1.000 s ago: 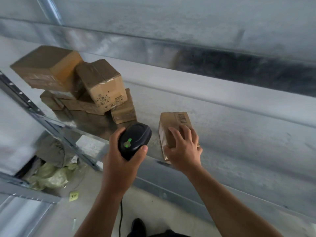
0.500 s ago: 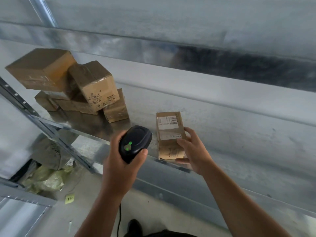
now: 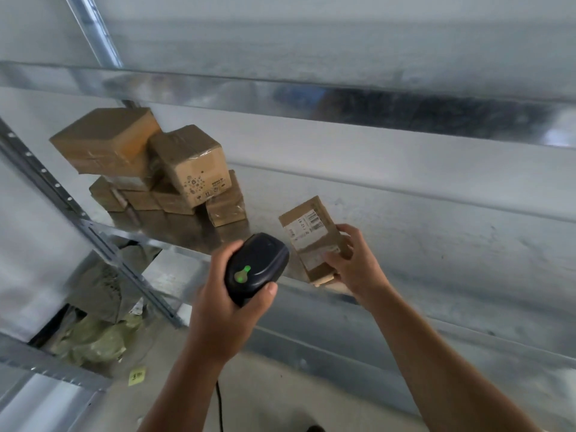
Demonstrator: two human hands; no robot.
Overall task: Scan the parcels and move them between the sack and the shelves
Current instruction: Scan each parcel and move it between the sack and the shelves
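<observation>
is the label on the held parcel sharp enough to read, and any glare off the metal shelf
Head view: the label on the parcel shows barcodes, but its print is too soft to read. Head view: the shelf has a dull sheen and mirrors the boxes below them, with no blown-out glare. Head view: the wide lens bows the shelf edges, and the scanner light glows green.

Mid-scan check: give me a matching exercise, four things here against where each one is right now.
Things:
1 scanner
2 labelled parcel
3 box stack
4 yellow note

Places:
A on the floor
B in the left hand
C on the shelf, left end
D in the right hand

Pairs: 1-B; 2-D; 3-C; 4-A
</observation>
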